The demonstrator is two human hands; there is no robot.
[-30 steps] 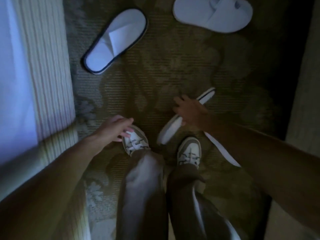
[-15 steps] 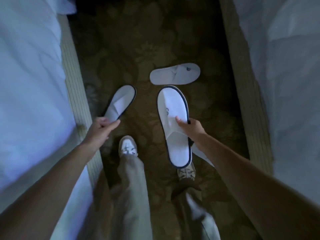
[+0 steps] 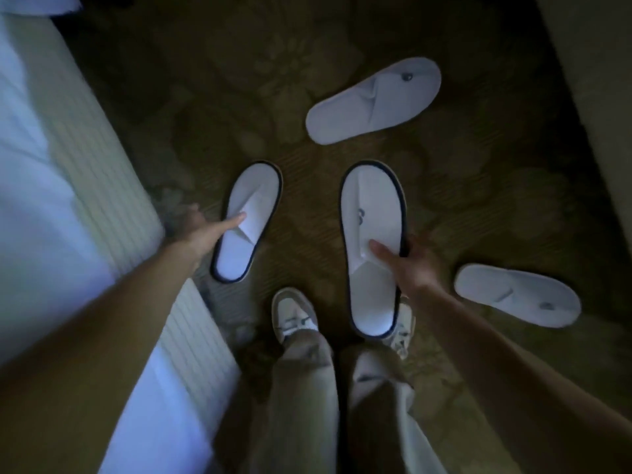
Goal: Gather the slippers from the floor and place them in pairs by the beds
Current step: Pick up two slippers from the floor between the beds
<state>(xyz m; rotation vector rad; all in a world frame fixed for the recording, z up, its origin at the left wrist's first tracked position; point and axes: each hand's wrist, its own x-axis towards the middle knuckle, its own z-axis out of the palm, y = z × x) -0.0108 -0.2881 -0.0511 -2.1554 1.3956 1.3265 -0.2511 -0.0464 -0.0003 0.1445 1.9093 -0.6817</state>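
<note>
My right hand [image 3: 410, 265] grips a white slipper with dark trim [image 3: 372, 248], held lengthwise above my right shoe. A matching dark-trimmed slipper [image 3: 248, 220] lies on the carpet beside the left bed. My left hand [image 3: 205, 230] reaches over its left edge with fingers spread, one fingertip touching its strap, nothing held. Two plain white slippers lie apart on the floor: one [image 3: 372, 100] farther ahead, angled, and one [image 3: 516, 294] to the right of my right hand.
A bed [image 3: 68, 200] with white sheets and a ribbed base runs along the left. Another bed's edge [image 3: 595, 80] rises at the right. Patterned dark carpet [image 3: 273, 80] fills the aisle between them. My two white sneakers [image 3: 294, 314] stand at the lower middle.
My left hand has opened and moved right onto the floor slipper. My right hand still holds the trimmed slipper. The view shifted, bringing a second plain slipper into sight at the right.
</note>
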